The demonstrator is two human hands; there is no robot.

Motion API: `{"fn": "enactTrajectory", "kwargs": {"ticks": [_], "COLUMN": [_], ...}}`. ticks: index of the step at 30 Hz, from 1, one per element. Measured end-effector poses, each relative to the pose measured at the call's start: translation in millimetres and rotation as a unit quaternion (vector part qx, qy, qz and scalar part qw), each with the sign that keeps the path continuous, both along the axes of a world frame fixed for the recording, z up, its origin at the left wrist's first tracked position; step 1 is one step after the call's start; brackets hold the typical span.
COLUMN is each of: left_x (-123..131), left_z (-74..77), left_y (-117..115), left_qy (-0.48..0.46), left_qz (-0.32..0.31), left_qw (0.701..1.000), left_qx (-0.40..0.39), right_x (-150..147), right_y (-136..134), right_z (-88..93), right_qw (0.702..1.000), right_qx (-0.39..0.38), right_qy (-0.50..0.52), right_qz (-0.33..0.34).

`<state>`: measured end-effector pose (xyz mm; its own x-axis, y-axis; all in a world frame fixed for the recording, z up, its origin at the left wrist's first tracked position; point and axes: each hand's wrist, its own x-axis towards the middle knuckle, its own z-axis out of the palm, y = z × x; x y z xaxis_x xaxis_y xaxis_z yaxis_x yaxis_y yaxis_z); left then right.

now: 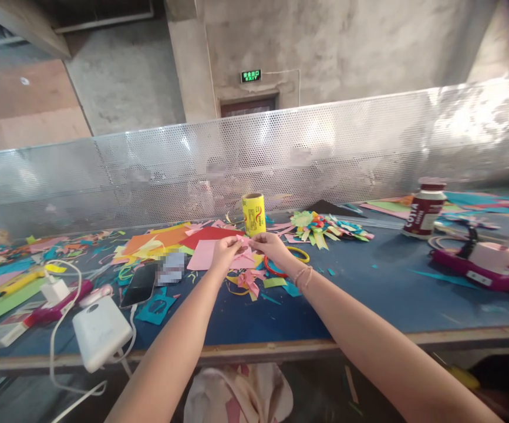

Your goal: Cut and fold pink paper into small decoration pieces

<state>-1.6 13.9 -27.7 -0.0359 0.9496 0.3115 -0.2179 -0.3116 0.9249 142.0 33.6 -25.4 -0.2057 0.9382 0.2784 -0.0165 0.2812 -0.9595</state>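
Over the middle of the table, my left hand (228, 249) and my right hand (270, 247) meet with fingertips pinched on a small piece of pink paper (246, 242). Its exact shape is partly hidden by the fingers. Below the hands lie pink paper scraps (249, 282), and a pink sheet (201, 257) lies beside my left hand. Just behind my fingers a yellow printed tube (254, 214) stands upright. A yellow ring (302, 254) and a red ring (272, 270) lie by my right wrist, partly covered by it.
Left are a phone (138, 285), a white power bank (101, 333) with cables, and coloured paper. Farther right sit a ribbon-like paper bundle (320, 226), a brown bottle (424, 208) and a magenta tool (478, 273). A perforated metal screen (254, 153) borders the table's back.
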Motion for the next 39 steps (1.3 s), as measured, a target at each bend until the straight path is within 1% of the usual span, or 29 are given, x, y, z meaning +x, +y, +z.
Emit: {"fn": "enactTrajectory", "kwargs": {"ticks": [3, 8, 13, 16, 20, 23, 25, 27, 30, 33, 37, 39], "left_x": [0, 0, -1, -1, 1, 1, 1, 1, 1, 3, 7, 9], "left_z": [0.0, -2.8, -5.8, -5.8, -3.5, -1.1, 0.5, 1.8, 2.5, 1.0, 0.1, 6.0], "left_y": [0, 2, 5, 5, 3, 3, 2, 2, -1, -5, -6, -11], "left_qy": [0.003, 0.009, 0.029, 0.036, 0.037, 0.071, 0.095, 0.117, 0.180, 0.249, 0.290, 0.312], "left_qz": [-0.011, -0.008, -0.025, -0.021, -0.002, 0.029, 0.035, 0.034, 0.040, 0.072, 0.103, 0.131], "left_qw": [1.000, 1.000, 0.999, 0.999, 0.999, 0.997, 0.995, 0.992, 0.983, 0.963, 0.949, 0.938], "left_qx": [0.006, 0.003, 0.014, 0.018, 0.010, 0.005, -0.002, -0.009, 0.024, 0.076, 0.070, 0.073], "right_x": [-1, 0, 1, 1, 0, -1, -1, -1, -1, -3, -5, -4], "right_y": [-2, -5, -7, -8, -6, -4, -4, -4, -5, -6, -6, -4], "right_z": [1.8, 6.2, 9.2, 9.0, 5.1, 2.1, 1.5, 2.0, 3.0, 3.2, 1.6, 0.1], "right_qw": [1.000, 0.997, 0.995, 0.994, 0.994, 0.988, 0.983, 0.982, 0.989, 0.994, 0.994, 0.995], "right_qx": [0.007, 0.055, 0.072, 0.076, 0.081, 0.116, 0.144, 0.154, 0.122, 0.088, 0.098, 0.090], "right_qy": [-0.017, -0.044, -0.062, -0.078, -0.075, -0.100, -0.109, -0.101, -0.087, -0.060, -0.005, 0.010], "right_qz": [0.012, -0.014, -0.026, -0.029, -0.009, -0.026, -0.041, -0.031, 0.007, 0.013, 0.047, 0.045]}}
